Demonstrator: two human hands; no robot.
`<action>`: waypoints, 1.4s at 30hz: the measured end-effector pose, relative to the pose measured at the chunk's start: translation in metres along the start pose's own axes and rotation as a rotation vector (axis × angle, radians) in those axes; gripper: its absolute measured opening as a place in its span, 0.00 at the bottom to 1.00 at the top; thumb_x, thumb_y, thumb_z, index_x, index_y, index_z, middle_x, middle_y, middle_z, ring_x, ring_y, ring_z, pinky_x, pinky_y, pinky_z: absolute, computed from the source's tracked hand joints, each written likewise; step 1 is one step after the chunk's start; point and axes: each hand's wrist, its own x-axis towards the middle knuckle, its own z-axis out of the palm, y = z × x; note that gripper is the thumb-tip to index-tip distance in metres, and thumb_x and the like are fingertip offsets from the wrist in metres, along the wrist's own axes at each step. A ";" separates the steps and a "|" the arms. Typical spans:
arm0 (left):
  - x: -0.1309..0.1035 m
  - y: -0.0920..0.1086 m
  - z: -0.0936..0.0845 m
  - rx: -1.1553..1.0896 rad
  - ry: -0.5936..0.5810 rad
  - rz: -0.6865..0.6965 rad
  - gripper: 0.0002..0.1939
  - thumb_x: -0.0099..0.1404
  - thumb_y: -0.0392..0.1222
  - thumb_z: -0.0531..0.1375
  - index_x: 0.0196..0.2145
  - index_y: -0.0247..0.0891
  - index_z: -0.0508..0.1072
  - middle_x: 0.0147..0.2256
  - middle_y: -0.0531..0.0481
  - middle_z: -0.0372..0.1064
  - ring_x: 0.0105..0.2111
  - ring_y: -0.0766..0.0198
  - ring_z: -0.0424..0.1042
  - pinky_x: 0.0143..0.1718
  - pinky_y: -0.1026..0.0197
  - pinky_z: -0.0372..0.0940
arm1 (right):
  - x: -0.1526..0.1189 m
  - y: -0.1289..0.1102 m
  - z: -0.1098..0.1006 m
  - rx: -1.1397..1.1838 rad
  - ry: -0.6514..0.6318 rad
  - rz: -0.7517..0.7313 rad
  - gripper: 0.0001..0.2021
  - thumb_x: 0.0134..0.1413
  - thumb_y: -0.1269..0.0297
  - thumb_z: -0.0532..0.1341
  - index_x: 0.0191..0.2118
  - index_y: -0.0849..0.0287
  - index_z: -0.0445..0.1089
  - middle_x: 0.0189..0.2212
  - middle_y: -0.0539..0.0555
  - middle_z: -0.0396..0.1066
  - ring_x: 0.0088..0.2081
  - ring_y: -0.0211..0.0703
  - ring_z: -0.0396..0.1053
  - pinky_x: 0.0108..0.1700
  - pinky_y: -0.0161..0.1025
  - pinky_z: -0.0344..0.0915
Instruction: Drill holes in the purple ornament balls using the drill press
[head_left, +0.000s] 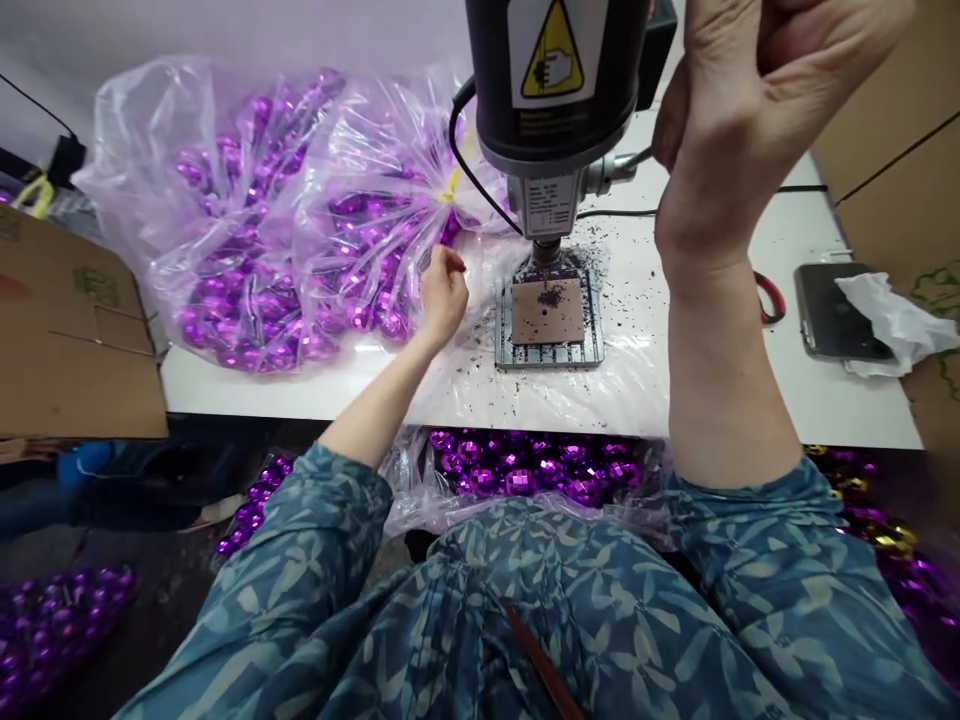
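Observation:
A black drill press [559, 120] stands over a slotted metal base with a brown board [529, 325] on it, strewn with dark shavings. My right hand [742, 120] is raised beside the press, closed around its lever, whose end is hidden in the fingers. Left of the base, my left hand [445, 290] is closed, fingers curled, next to a tied clear bag [360, 230] of shiny purple balls. Something purple shows just above its fingertips; whether they grip it cannot be made out.
Another clear bag [247, 290] of purple balls lies at the left, beside a cardboard box [75, 330]. An open bag of purple balls [517, 480] is below the table's front edge. A phone [832, 320], white tissue [900, 320] and red-handled tool [771, 298] lie right.

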 end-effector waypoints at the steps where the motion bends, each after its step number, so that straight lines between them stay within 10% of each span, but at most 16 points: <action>1: 0.024 -0.008 -0.001 0.140 -0.037 -0.017 0.07 0.70 0.33 0.60 0.41 0.43 0.76 0.43 0.45 0.77 0.54 0.50 0.75 0.64 0.44 0.68 | -0.001 -0.002 0.001 0.000 0.028 -0.052 0.28 0.60 0.65 0.64 0.22 0.62 0.43 0.21 0.44 0.47 0.21 0.11 0.47 0.26 0.22 0.40; 7: 0.087 -0.029 -0.002 0.866 -0.426 -0.036 0.15 0.77 0.36 0.54 0.57 0.31 0.73 0.68 0.30 0.64 0.73 0.34 0.52 0.71 0.33 0.53 | -0.009 -0.013 0.005 0.088 0.042 -0.055 0.19 0.44 0.51 0.71 0.27 0.64 0.72 0.19 0.38 0.65 0.20 0.12 0.56 0.25 0.18 0.48; 11: 0.097 -0.038 -0.002 0.787 -0.362 -0.057 0.16 0.80 0.47 0.55 0.54 0.34 0.72 0.64 0.34 0.66 0.71 0.38 0.51 0.70 0.38 0.53 | -0.011 -0.012 0.007 0.149 0.042 -0.097 0.21 0.41 0.48 0.71 0.28 0.64 0.74 0.21 0.37 0.71 0.20 0.14 0.62 0.25 0.17 0.55; 18: 0.086 -0.043 -0.006 0.889 -0.410 -0.075 0.24 0.71 0.26 0.49 0.62 0.27 0.70 0.72 0.24 0.54 0.74 0.31 0.51 0.71 0.32 0.56 | -0.009 -0.009 0.005 0.126 0.058 -0.136 0.23 0.42 0.45 0.71 0.29 0.65 0.75 0.22 0.39 0.70 0.19 0.14 0.59 0.26 0.19 0.58; 24: 0.074 -0.033 -0.016 0.268 -0.240 -0.088 0.19 0.66 0.45 0.71 0.53 0.43 0.76 0.58 0.37 0.72 0.65 0.38 0.70 0.69 0.34 0.65 | -0.012 -0.010 0.004 0.142 0.043 -0.125 0.24 0.43 0.44 0.71 0.29 0.65 0.74 0.22 0.41 0.71 0.17 0.15 0.57 0.26 0.21 0.60; 30: 0.026 0.010 -0.019 -0.558 -0.208 -0.419 0.25 0.68 0.58 0.70 0.58 0.50 0.75 0.48 0.46 0.79 0.46 0.56 0.83 0.48 0.55 0.79 | -0.015 -0.007 0.005 0.153 0.047 -0.139 0.22 0.46 0.46 0.70 0.30 0.65 0.74 0.21 0.41 0.71 0.17 0.14 0.56 0.26 0.20 0.59; 42: -0.041 0.049 -0.002 -0.876 -0.316 -0.679 0.26 0.71 0.64 0.67 0.57 0.46 0.75 0.50 0.44 0.81 0.50 0.55 0.82 0.47 0.57 0.79 | -0.016 -0.004 0.003 0.131 0.031 -0.156 0.22 0.47 0.46 0.69 0.31 0.65 0.73 0.23 0.40 0.71 0.18 0.15 0.56 0.29 0.22 0.64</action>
